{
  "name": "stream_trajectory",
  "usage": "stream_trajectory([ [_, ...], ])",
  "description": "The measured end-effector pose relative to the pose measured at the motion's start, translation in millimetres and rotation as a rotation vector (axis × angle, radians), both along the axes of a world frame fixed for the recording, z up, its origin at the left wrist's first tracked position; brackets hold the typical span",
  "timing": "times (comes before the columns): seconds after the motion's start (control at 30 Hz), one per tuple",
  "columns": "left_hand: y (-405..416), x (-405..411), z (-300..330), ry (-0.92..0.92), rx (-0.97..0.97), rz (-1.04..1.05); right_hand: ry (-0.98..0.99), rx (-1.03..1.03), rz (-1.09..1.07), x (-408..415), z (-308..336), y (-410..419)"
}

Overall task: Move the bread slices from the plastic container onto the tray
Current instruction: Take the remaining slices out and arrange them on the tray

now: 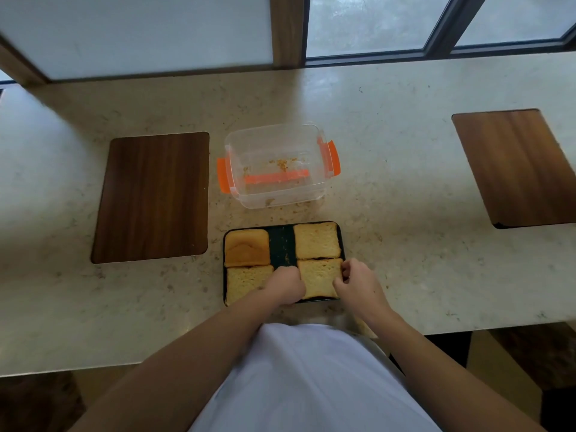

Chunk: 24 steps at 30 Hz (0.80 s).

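A black tray (pixel 282 243) lies on the counter near me with several bread slices on it. A browner crust piece (pixel 247 247) sits at its far left and a pale slice (pixel 316 240) at its far right. Another slice (pixel 244 281) lies near left. The near-right slice (pixel 318 277) sits between my hands. My left hand (pixel 286 285) is curled at its left edge and my right hand (pixel 355 283) pinches its right edge. Beyond the tray stands the clear plastic container (pixel 276 194) with orange clips, holding only crumbs.
Two dark wooden boards are set on the marble counter, one (pixel 152 198) to the left and one (pixel 517 166) at the far right. Window frames run along the back edge. Crumbs lie scattered by the container.
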<state>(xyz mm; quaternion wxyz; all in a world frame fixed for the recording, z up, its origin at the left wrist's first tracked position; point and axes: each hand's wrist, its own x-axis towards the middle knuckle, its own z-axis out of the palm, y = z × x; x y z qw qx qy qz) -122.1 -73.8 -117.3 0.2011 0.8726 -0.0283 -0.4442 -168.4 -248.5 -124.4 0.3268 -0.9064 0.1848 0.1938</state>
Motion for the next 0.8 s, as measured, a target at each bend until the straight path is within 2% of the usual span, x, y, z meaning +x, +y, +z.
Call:
stream_trajectory([
  [0.1,-0.8,-1.8,1.7,-0.030,0.041,-0.053,0.012,-0.025,0.046,1.4,3.2,1.6],
  [0.23,8.5,0.0,6.0,-0.135,-0.027,-0.031,-0.046,-0.143,0.146,6.1,10.1,5.2],
  [0.33,32.0,2.8,9.7,-0.318,-0.083,0.085,-0.140,-0.225,0.297,14.9,14.5,15.1],
  [0.53,97.4,0.6,8.9,-0.590,-0.049,0.511,-0.071,-0.073,0.417,43.1,13.1,56.2],
  [0.67,121.0,-3.6,7.7,-0.542,-0.065,0.640,0.070,0.080,0.405,59.5,-0.7,82.4],
  [0.8,128.7,-1.9,6.2,-0.479,-0.113,0.678,0.148,0.135,0.345,74.2,-11.9,102.6],
])
